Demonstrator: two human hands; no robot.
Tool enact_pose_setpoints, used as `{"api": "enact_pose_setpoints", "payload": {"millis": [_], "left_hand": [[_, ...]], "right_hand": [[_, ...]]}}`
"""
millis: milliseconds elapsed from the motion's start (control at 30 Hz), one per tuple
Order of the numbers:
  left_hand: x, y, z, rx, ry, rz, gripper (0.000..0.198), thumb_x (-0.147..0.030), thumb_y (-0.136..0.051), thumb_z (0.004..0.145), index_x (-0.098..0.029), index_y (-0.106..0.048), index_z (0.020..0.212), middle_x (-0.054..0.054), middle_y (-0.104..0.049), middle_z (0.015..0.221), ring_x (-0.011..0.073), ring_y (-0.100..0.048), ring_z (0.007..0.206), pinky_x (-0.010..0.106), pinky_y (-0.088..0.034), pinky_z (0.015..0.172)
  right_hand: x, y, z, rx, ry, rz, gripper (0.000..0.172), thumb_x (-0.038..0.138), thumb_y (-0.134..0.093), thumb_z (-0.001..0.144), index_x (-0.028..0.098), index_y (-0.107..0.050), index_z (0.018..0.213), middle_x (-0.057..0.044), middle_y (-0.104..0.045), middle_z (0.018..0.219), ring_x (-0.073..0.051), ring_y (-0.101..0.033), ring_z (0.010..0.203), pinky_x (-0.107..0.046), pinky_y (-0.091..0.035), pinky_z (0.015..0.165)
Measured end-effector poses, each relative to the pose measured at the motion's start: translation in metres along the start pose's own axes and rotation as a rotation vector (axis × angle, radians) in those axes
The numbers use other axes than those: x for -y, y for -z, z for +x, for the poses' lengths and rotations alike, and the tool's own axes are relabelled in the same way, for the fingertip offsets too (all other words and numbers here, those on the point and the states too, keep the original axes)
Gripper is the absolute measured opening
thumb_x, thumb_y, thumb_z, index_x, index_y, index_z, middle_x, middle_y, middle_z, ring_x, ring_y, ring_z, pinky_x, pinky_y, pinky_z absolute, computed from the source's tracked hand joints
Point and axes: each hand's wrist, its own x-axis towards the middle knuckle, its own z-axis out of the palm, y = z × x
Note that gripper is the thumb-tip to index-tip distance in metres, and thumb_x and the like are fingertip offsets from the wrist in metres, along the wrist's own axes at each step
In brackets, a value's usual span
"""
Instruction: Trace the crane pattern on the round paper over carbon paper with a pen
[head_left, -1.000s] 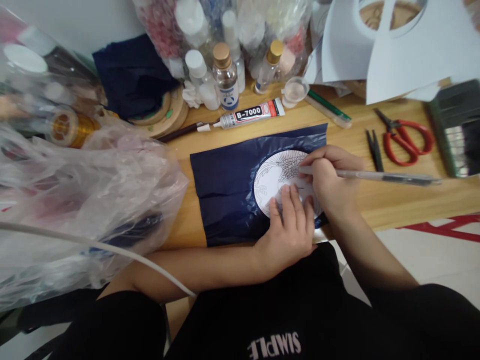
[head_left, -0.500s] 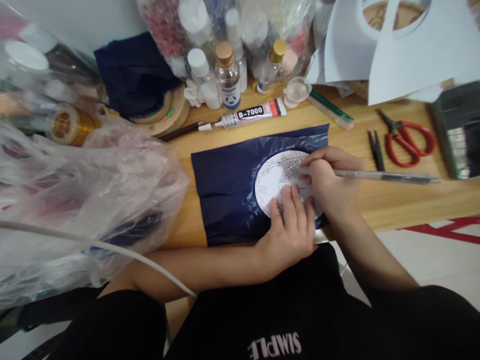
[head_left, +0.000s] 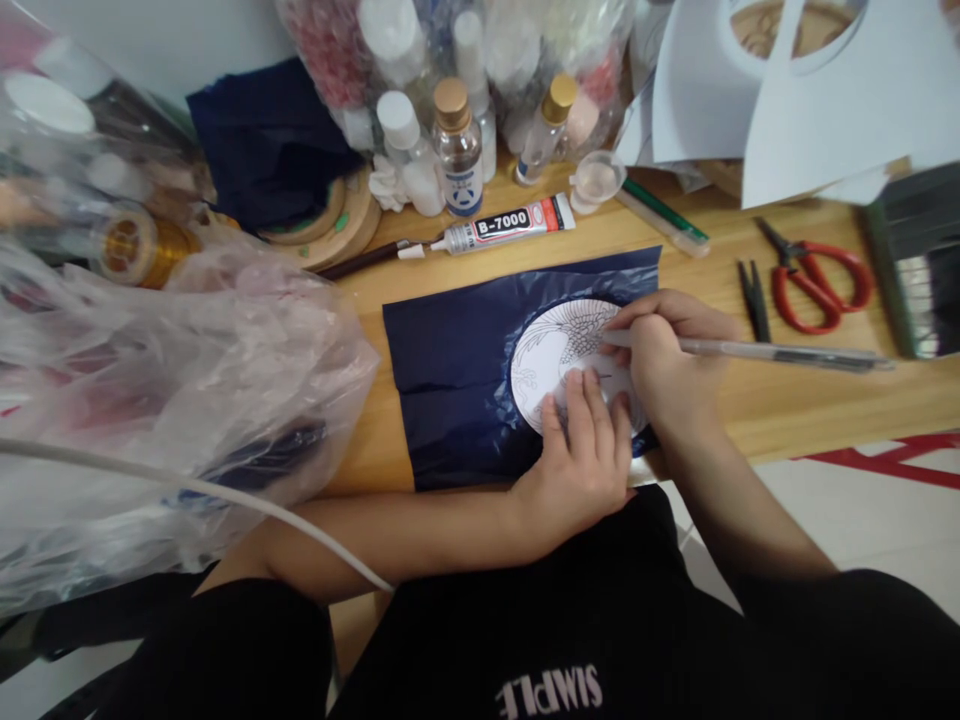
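Note:
A round white paper [head_left: 541, 352] printed with fine black line art, feathers among it, lies on a dark blue sheet [head_left: 446, 375] on the wooden table. My left hand [head_left: 577, 460] rests on the paper's lower part, fingers stretched out and pressing it flat. In my right hand [head_left: 667, 360] is a slim, clear-barrelled pen [head_left: 787, 352], held in a writing grip. Its tip is at the drawing's upper right, above my left fingertips. My hands cover the paper's right and lower parts.
Behind the sheet lie a B-7000 glue tube [head_left: 510, 225], a small clear cup [head_left: 598, 180] and a green pen [head_left: 664, 215]. Several bottles [head_left: 457, 150] stand farther back. Red-handled pliers [head_left: 821, 285] and black tweezers [head_left: 753, 300] lie right. A plastic bag [head_left: 285, 350] and cable [head_left: 225, 490] occupy the left.
My right hand and the pen have shifted slightly to the right across the drawing. My left hand stays in place on the paper.

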Motion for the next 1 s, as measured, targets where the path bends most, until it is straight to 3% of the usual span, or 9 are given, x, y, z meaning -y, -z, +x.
{"api": "enact_pose_setpoints", "payload": {"millis": [300, 533, 833, 1000], "left_hand": [[0.0005, 0.0004, -0.0004, 0.002, -0.01, -0.001, 0.072, -0.056, -0.034, 0.095, 0.004, -0.052, 0.129, 0.032, -0.057, 0.125, 0.042, -0.058, 0.115, 0.05, -0.046, 0.089], [-0.0003, -0.0005, -0.0012, 0.0, -0.009, 0.008, 0.078, -0.062, -0.035, 0.093, 0.004, -0.052, 0.129, 0.032, -0.056, 0.125, 0.0427, -0.057, 0.116, 0.051, -0.045, 0.09], [0.0007, 0.0007, -0.0004, 0.004, -0.009, 0.009, 0.072, -0.057, -0.034, 0.095, 0.003, -0.053, 0.129, 0.031, -0.057, 0.125, 0.0413, -0.058, 0.116, 0.049, -0.047, 0.089], [0.0003, 0.0005, -0.0004, 0.003, -0.005, 0.019, 0.068, -0.054, -0.033, 0.095, 0.002, -0.053, 0.129, 0.029, -0.058, 0.125, 0.0402, -0.058, 0.116, 0.048, -0.048, 0.088]], "right_hand": [[0.0005, 0.0007, 0.0003, 0.043, 0.01, -0.027, 0.018, 0.012, -0.049, 0.066, 0.019, -0.063, 0.057, 0.003, -0.06, 0.051, -0.008, -0.052, 0.045, -0.021, -0.041, 0.045], [0.0012, -0.0005, 0.0, -0.012, 0.022, 0.032, 0.019, 0.011, -0.047, 0.065, 0.018, -0.062, 0.054, 0.002, -0.059, 0.05, -0.008, -0.05, 0.041, -0.021, -0.037, 0.039], [0.001, -0.0001, 0.0001, 0.035, 0.029, 0.003, 0.019, 0.01, -0.049, 0.066, 0.018, -0.063, 0.055, 0.002, -0.062, 0.053, -0.007, -0.054, 0.044, -0.019, -0.04, 0.041], [0.0041, -0.0015, -0.0008, -0.035, 0.022, 0.013, 0.02, 0.01, -0.047, 0.065, 0.017, -0.062, 0.054, 0.002, -0.059, 0.051, -0.007, -0.054, 0.043, -0.017, -0.038, 0.037]]}}
